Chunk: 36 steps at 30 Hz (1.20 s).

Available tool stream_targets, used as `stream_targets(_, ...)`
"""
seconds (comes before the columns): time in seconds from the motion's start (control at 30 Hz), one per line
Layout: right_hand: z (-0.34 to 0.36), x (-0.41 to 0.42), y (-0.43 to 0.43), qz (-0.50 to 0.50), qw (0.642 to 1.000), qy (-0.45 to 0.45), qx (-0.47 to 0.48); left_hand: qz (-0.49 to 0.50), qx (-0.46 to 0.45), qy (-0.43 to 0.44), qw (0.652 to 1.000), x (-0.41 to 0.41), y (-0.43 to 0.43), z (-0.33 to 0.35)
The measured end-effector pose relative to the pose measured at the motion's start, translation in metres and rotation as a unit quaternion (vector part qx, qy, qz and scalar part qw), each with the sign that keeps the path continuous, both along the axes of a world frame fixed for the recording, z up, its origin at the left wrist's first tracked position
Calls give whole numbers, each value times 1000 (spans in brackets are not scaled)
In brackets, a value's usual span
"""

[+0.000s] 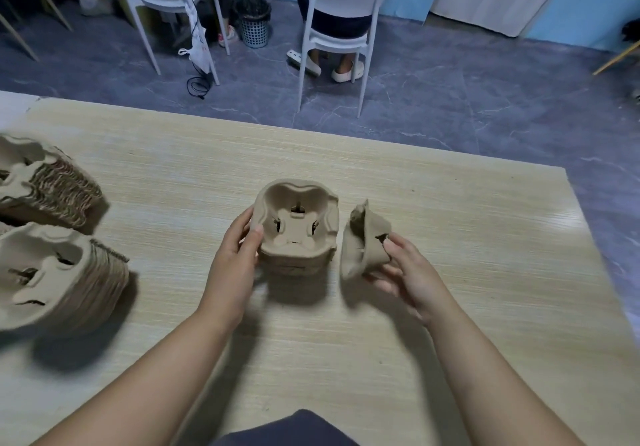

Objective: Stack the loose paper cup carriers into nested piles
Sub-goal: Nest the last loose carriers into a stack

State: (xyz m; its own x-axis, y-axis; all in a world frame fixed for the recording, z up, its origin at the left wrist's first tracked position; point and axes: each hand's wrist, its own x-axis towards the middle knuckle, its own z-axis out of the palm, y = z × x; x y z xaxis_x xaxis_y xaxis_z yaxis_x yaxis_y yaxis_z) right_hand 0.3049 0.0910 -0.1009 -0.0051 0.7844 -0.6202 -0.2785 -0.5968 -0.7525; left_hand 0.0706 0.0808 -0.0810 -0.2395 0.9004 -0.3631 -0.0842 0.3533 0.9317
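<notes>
left hand [239, 244] grips the small nested pile [298, 227] at mid-table [450, 237], thumb on its near rim, fingers curled behind. right hand [405, 272] pinches a loose carrier [360, 241], tilted on edge just beside the pile.

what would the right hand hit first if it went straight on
Likely the small stack that the left hand holds: the right hand points leftward at it, and its carrier would touch first. Depth unclear.
</notes>
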Motion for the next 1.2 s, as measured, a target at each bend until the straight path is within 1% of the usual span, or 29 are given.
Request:
stream_targets(0.03,0,-8,-3,-1,999,33,1,-2,0,4,1000,0,0,-1)
stream_targets(0.1,4,-21,-6,13,998,61,20,-4,3,8,1000,-1,-1,-2)
stream_targets(0.2,9,-29,-8,44,997,54,44,-7,4,11,1000,-2,-1,-3)
stream_targets(0.3,16,-30,-5,86,994,-14,60,-12,1,11,1000,-3,-1,-3)
stream_targets(0.37,24,-37,-2,104,989,-83,68,-12,2,7,1000,-4,-1,-3)
stream_targets(0.43,28,-47,1,95,981,-149,87,-12,5,7,1000,-4,-1,-4)
stream_targets(0.53,26,-59,4,72,966,-221,112,-15,6,6,1000,-5,-1,-5)
stream_targets(0.6,23,-59,2,67,962,-235,121,-17,6,4,1000,-5,-1,-5)
stream_targets(0.7,24,-49,-3,64,964,-222,132,-20,5,2,1000,-5,-2,-4)
stream_targets(0.87,17,-27,-9,24,962,-239,129,-25,7,3,1000,-6,-1,-5)
stream_targets(0.93,9,-20,-12,11,956,-270,119,-24,8,4,1000,-7,-1,-7)
stream_targets(1.03,2,-12,-19,23,932,-344,111,-26,10,4,1000,-7,-1,-7)
stream_targets(1.1,-2,-8,-22,19,926,-363,100,-29,12,3,1000,-7,-2,-6)
stream_targets(1.2,-3,-3,-25,-12,916,-391,92,-31,12,0,999,-7,-2,-5)
